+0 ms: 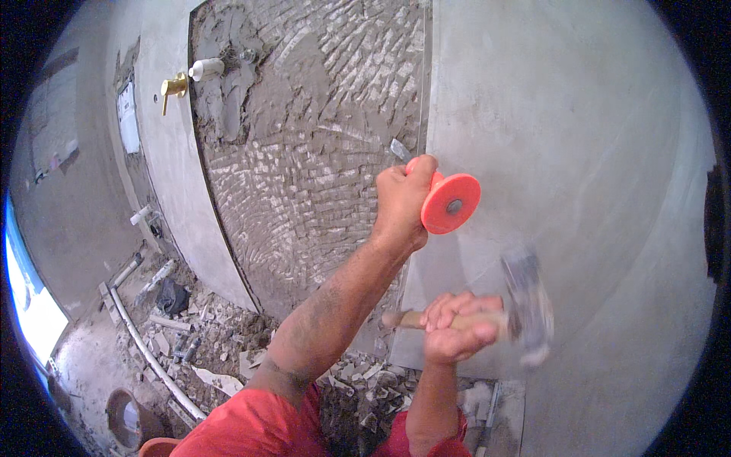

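Observation:
My left hand (403,198) is closed round a chisel with a round orange guard (451,203). Its steel blade (398,149) meets the ridged mortar patch (297,190) beside the edge of the smooth grey panel (571,129) on the right. My right hand (457,324) grips the wooden handle of a hammer (525,297), lower and to the right of the chisel. The hammer's head is blurred by motion, in front of the grey panel.
Brass (173,87) and white (207,68) fittings project from the upper left wall. Below lie rubble (232,335), white pipes (152,365), a black bag (173,297) and a bucket (122,419). A bright opening (27,274) is at far left.

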The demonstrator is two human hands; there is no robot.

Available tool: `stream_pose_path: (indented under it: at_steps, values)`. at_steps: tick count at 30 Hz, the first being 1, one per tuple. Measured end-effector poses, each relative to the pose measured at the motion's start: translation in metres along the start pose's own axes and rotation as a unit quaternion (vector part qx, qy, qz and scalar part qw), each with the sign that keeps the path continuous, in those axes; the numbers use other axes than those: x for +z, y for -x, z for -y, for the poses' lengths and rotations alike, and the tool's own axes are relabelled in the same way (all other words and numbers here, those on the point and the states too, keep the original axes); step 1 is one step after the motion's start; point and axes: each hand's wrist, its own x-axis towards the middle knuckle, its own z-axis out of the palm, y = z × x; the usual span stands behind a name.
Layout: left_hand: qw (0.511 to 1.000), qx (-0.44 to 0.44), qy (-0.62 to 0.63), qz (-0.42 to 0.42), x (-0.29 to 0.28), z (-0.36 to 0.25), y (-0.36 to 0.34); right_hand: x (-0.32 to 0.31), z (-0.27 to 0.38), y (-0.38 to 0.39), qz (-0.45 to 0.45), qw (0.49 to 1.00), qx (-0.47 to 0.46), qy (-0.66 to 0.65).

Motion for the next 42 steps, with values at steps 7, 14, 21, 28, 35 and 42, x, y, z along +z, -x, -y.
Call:
stream_pose_path:
  at_steps: [7, 14, 21, 28, 35, 42]
  values:
    - [1.0, 0.016, -0.001, -0.024, 0.007, 0.008, 0.0, 0.002, 0.0, -0.001, 0.015, 0.976, 0.091, 0.198]
    - [0.987, 0.13, -0.093, -0.02, 0.005, 0.011, -0.002, 0.004, 0.005, -0.008, -0.028, 0.952, 0.186, 0.241]
    - [0.998, 0.028, -0.041, -0.043, 0.011, 0.004, 0.003, 0.0, 0.002, -0.009, -0.018, 0.998, 0.009, -0.062]
    - [0.997, 0.034, -0.039, -0.057, 0.014, 0.008, 0.0, -0.01, 0.001, -0.009, -0.032, 0.992, 0.1, 0.062]
    - [0.993, 0.05, -0.086, -0.063, 0.015, 0.011, 0.0, -0.008, 0.004, -0.013, -0.015, 0.963, 0.217, 0.161]
    - [0.995, 0.037, -0.047, -0.076, 0.018, 0.015, -0.004, 0.0, 0.01, -0.019, -0.008, 0.981, 0.17, 0.094]
